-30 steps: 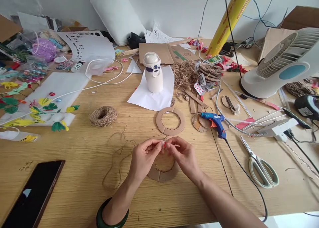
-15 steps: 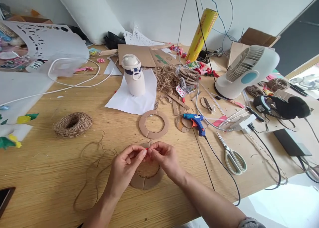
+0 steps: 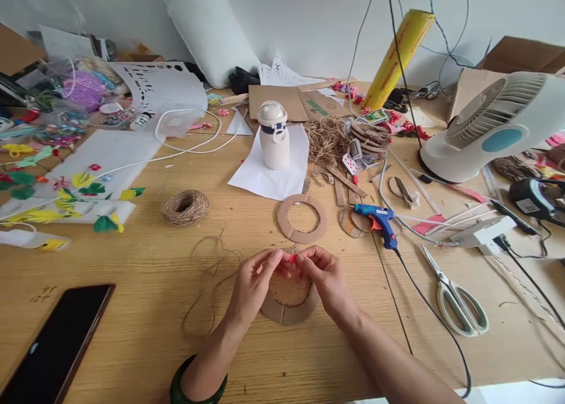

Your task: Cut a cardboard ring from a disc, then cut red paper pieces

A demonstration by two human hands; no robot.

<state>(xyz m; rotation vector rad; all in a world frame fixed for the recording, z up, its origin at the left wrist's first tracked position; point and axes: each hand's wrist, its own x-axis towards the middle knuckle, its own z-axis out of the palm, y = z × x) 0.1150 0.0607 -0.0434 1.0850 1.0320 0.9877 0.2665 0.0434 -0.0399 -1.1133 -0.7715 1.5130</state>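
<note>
Between the fingertips of both hands is a small red piece (image 3: 292, 258), too small to name more exactly. My left hand (image 3: 260, 277) is closed in a pinch at its left side. From the right, my right hand (image 3: 324, 274) pinches it too. Both hands hover over a cardboard ring (image 3: 282, 315) lying flat, partly hidden by the fingers. Just beyond lies a second cardboard ring (image 3: 286, 230). A loose strand of twine (image 3: 213, 292) curls to the left of my left hand, near a coil of twine (image 3: 185, 208).
A blue glue gun (image 3: 377, 218) and scissors (image 3: 461, 304) lie to the right. Behind stand a white bottle (image 3: 274, 145) on paper, a yellow roll (image 3: 397, 62) and a white fan (image 3: 489, 127). A phone (image 3: 57, 342) lies front left; yellow-green craft pieces (image 3: 83, 186) lie far left.
The camera view has swung left, so the table's things appear farther right and the whole phone shows. The red piece shows more clearly between my fingertips, which have parted slightly.
</note>
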